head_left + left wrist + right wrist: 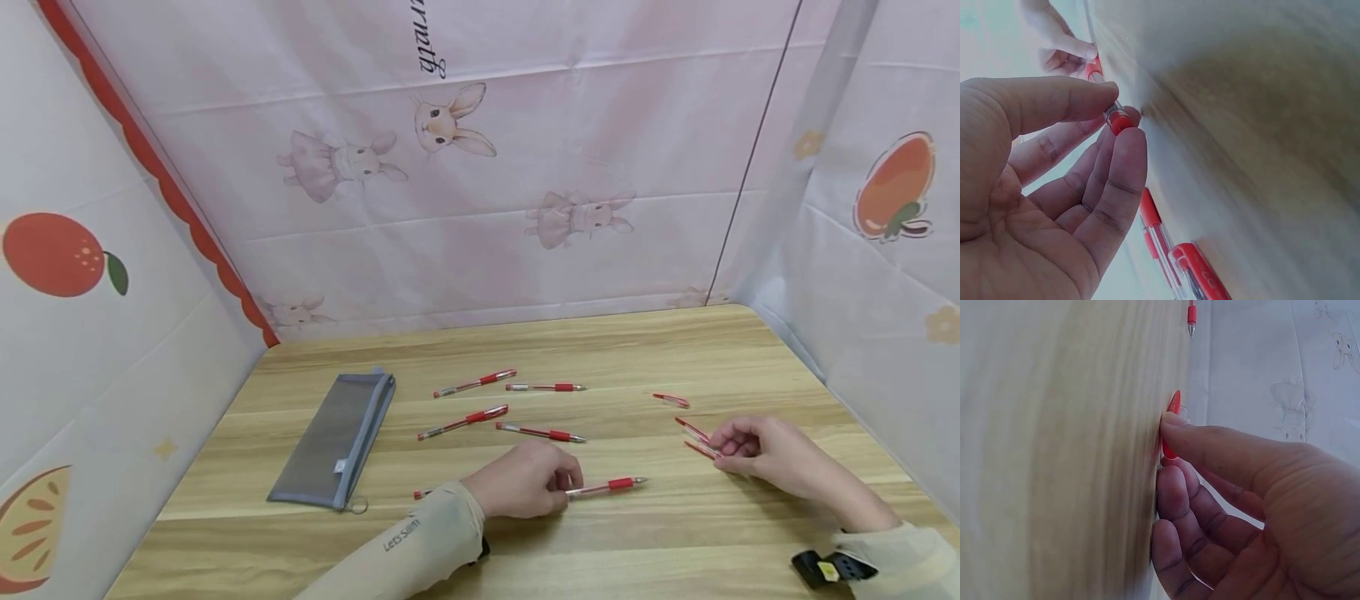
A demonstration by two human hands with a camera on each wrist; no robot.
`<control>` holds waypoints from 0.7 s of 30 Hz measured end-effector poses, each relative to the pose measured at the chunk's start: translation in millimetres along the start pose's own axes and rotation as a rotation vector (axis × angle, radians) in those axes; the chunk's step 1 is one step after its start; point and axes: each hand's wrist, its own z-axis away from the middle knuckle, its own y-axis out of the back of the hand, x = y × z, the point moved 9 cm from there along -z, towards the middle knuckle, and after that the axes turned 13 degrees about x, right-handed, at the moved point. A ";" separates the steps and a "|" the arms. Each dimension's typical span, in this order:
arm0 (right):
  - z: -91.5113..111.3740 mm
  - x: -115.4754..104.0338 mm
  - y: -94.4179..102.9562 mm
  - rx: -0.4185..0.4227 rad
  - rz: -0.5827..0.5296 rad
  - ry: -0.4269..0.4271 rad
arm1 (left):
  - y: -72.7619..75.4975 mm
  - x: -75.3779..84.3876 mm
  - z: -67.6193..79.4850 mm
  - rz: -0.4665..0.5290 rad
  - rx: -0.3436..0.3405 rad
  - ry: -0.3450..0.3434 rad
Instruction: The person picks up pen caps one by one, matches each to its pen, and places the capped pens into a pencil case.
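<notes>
In the head view my left hand (pixel 521 482) holds a clear pen with a red grip (pixel 621 483) by its rear end, its bare tip facing right. The left wrist view shows thumb and fingers pinching that pen's red end plug (pixel 1122 123). At the right, my right hand (pixel 776 458) pinches a red pen cap (pixel 702 450) at the tabletop. The thumb lies across a red cap (pixel 1168 448) in the right wrist view. Another cap (pixel 692 430) lies right beside these fingers, and a third cap (pixel 671 400) sits farther back.
Two capped red pens (pixel 480 382) and two uncapped pens (pixel 547 387) lie mid-table. Another pen end (pixel 422 493) pokes out behind the left forearm. A grey mesh zip pouch (pixel 322 442) lies at the left. Printed cloth walls (pixel 480 250) surround the wooden table (pixel 675 550).
</notes>
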 end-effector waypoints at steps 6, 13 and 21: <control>-0.6 -0.3 -0.2 -0.013 0.001 0.006 | 4.1 -4.4 2.5 0.019 0.015 0.017; 0.5 0.4 -0.7 -0.025 -0.011 0.000 | 7.8 -8.9 6.3 0.040 0.029 0.028; 1.2 -1.2 -1.7 -0.029 -0.013 0.006 | 16.4 -13.8 11.6 0.045 0.066 0.038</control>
